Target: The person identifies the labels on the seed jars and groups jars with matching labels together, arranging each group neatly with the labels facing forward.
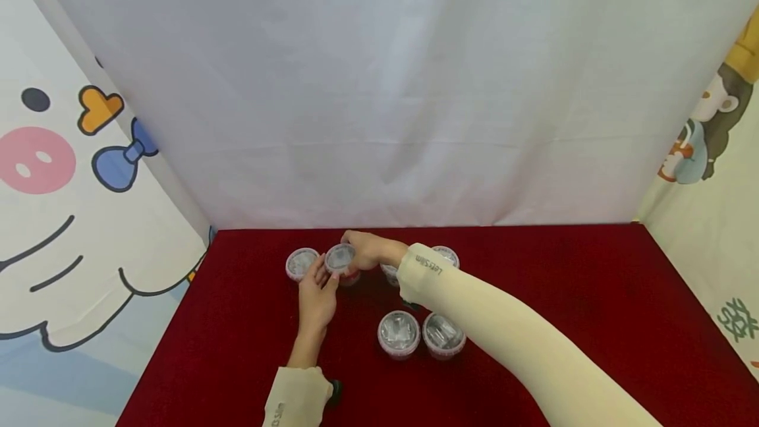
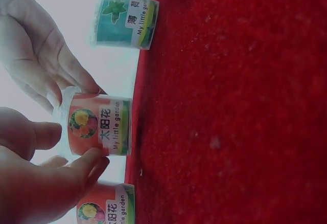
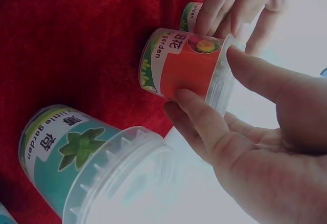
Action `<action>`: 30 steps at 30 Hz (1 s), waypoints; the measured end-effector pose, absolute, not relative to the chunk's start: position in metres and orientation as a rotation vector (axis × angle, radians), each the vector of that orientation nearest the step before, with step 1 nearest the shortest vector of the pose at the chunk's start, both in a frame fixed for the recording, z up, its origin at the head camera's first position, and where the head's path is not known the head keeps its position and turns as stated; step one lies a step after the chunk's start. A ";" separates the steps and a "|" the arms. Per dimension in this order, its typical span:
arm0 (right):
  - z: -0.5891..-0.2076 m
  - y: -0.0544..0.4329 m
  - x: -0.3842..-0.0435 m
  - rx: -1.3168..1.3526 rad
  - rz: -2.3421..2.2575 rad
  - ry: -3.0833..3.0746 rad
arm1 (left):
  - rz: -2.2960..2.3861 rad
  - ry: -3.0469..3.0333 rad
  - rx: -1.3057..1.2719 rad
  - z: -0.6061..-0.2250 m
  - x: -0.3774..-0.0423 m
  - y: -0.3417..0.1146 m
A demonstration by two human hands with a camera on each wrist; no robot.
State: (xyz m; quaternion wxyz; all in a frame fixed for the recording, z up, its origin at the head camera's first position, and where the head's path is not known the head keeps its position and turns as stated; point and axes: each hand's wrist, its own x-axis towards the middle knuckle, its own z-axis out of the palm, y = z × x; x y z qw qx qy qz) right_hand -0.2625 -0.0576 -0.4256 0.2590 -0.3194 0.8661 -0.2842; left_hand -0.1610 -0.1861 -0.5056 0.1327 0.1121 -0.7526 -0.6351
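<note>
Both hands are at one small plastic tub (image 1: 340, 259) with a clear lid and an orange-red label with flowers. My left hand (image 1: 317, 298) grips its left side, the thumb (image 2: 48, 134) by the lid and fingers along the label. From the far right side my right hand (image 1: 369, 250) holds the same tub, the thumb (image 3: 253, 73) at the lid rim and fingertips on the label. The tub looks upright. A second orange-red tub (image 2: 102, 206) stands just left of it. A green-labelled tub (image 3: 76, 147) with a leaf picture stands to its right, partly behind my right wrist in the head view.
Two lidded tubs stand nearer on the red cloth, one at the middle (image 1: 398, 335) and one beside it (image 1: 441, 336). Another tub (image 1: 445, 256) shows behind the right sleeve (image 1: 504, 308). A pale curtain (image 1: 379, 117) hangs along the table's back edge.
</note>
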 end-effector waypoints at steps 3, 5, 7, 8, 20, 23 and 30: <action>-0.428 -0.058 -0.262 -0.858 -0.762 2.351 | -1.845 -2.184 0.335 -0.507 -0.160 -0.185; -0.429 -0.057 -0.261 -0.851 -0.759 2.356 | -1.857 -2.188 0.344 -0.507 -0.160 -0.184; -0.430 -0.057 -0.260 -0.843 -0.759 2.359 | -1.866 -2.193 0.344 -0.507 -0.159 -0.183; -0.430 -0.056 -0.260 -0.838 -0.762 2.361 | -1.870 -2.194 0.344 -0.506 -0.159 -0.183; -0.435 -0.057 -0.256 -0.826 -0.768 2.405 | -1.856 -2.189 0.341 -0.510 -0.160 -0.180; -0.436 -0.057 -0.254 -0.848 -0.733 2.409 | -1.826 -2.204 0.333 -0.512 -0.158 -0.181; -0.427 -0.056 -0.252 -0.899 -0.662 2.424 | -1.738 -2.279 0.297 -0.511 -0.147 -0.190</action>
